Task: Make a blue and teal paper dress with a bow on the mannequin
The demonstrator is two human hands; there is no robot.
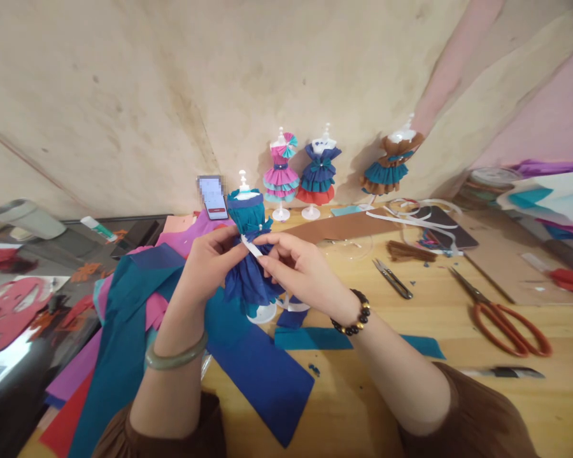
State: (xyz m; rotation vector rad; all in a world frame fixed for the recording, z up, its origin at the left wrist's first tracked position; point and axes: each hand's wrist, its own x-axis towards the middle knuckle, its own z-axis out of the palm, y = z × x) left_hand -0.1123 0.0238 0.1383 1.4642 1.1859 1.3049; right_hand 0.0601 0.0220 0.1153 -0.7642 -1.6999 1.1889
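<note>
You have the small dress form (242, 205), in its teal and blue ruffled dress, standing upright on its round white base on the counter (358, 407), right between your hands. Your left hand (214, 257) has its grip closed to a pinch, thumb against fingers, on one end of a short white strip (252, 247). Your right hand (296, 264) pinches the strip's lower end — thumb below, forefinger above — with its other fingers curled. The strip slants across the front of the dress at the waist; whether it touches the fabric, you cannot tell from here.

Behind the form, a phone (216, 198) leans against the wall to its left, and three more dressed forms stand to its right: a pink one (281, 172), a blue one (321, 168) with a red hem and a brown-and-teal one (386, 168). A blue sheet (267, 381) lies in front of you, and a teal strip (310, 338) runs beneath your right forearm. Farther right lie small snips (392, 280) and orange-handled scissors (510, 324), the scissors with their blades together.
</note>
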